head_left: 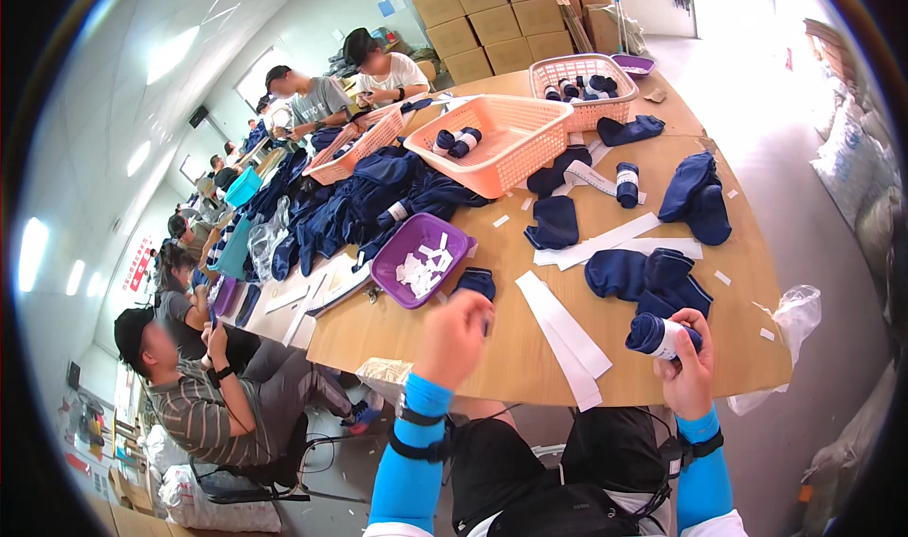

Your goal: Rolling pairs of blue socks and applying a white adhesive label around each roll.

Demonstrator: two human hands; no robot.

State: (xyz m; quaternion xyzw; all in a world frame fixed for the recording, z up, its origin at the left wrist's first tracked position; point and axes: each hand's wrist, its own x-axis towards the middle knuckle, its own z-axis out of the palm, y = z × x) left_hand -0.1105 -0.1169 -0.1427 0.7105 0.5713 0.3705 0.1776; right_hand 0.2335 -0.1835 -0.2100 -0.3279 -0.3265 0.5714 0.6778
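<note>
Table (530,348): one wooden top, filling the centre of the frame.
Cardboard boxes (492,22): a stack at upper centre; number not countable.
Baskets: three of plastic mesh. Orange basket (492,140) at centre top holds two rolled navy socks; pink basket (584,81) behind it holds several rolls; a third basket (355,149) to the left, contents unclear.
Loose navy socks (378,201): one large heap at centre left, several single pieces at right.
Purple tray (421,247): one, centre, holding small white paper labels.
White paper strips (566,334): two long ones at lower centre, more above.
Right hand (689,362): lower right, raised, fingers closed around a rolled navy sock (659,335) with a white band.
Left hand (454,334): lower centre, raised, back to camera; fingers curled, whether it holds anything cannot be told.
</note>
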